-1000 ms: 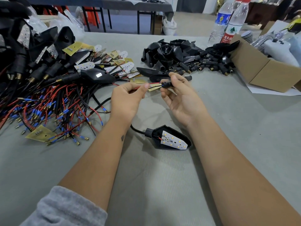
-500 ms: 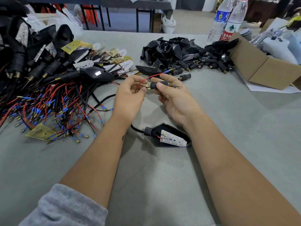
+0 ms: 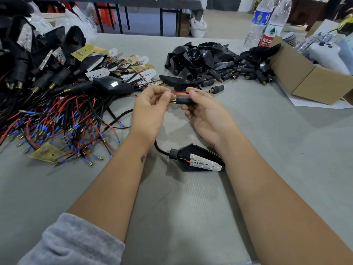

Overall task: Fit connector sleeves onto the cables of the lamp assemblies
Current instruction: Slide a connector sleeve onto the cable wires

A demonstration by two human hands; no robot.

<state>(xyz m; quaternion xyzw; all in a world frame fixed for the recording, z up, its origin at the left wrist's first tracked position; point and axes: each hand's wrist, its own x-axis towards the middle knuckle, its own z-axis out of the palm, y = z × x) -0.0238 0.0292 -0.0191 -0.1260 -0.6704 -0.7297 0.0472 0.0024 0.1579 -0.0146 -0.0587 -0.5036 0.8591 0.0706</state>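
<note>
Right hand (image 3: pixel 205 111) grasps the black connector sleeve (image 3: pixel 183 100) between thumb and fingers; left hand (image 3: pixel 150 109) pinches the thin red wire (image 3: pixel 179 92) and its dark partner just left of the sleeve's mouth. Change over the last second: earlier the sleeve sat out at the wire tips, with the gold terminals only entering it; half a second ago the terminals poked out on the sleeve's right end; now the red wire runs clear through and past the right fingers, and the sleeve sits further down the lead, towards the left hand. Judgement: threading is done, and the sleeve is being slid along the cable (image 3: pixel 158 148) towards its seat; seating not confirmed, since the left fingers hide the junction. The cable drops between the wrists to the lamp assembly (image 3: pixel 198 157), lying near, LED board facing up. Outward: far right, a pile of loose sleeves and housings (image 3: pixel 215 62), one spare sleeve (image 3: pixel 216 89) lying apart just beyond the right hand; left, a heap of wired assemblies (image 3: pixel 57 104); far right corner, a cardboard box (image 3: pixel 313 77) and two water bottles (image 3: pixel 267 22).
</note>
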